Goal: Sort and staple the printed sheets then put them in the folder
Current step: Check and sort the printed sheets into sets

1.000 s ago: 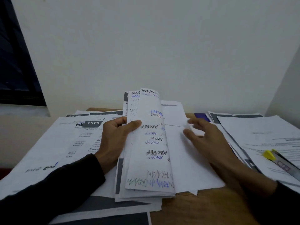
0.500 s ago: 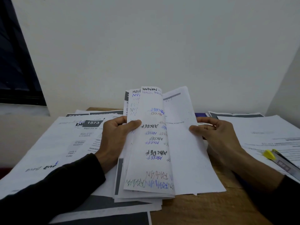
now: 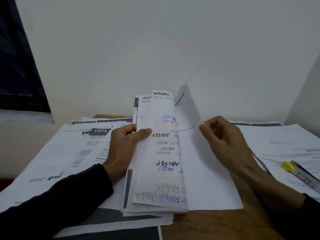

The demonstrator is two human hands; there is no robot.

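At the centre of the frame, on the wooden worktop, the left hand grips a folded-back bundle of scribbled sheets between thumb and curled fingers, while the right hand pinches the raised edge of one printed sheet beside it.

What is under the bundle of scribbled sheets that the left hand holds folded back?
Under the scribbled sheets lie more printed sheets, some with dark grey blocks, on the wooden table. Only their near edges show; their text is covered.
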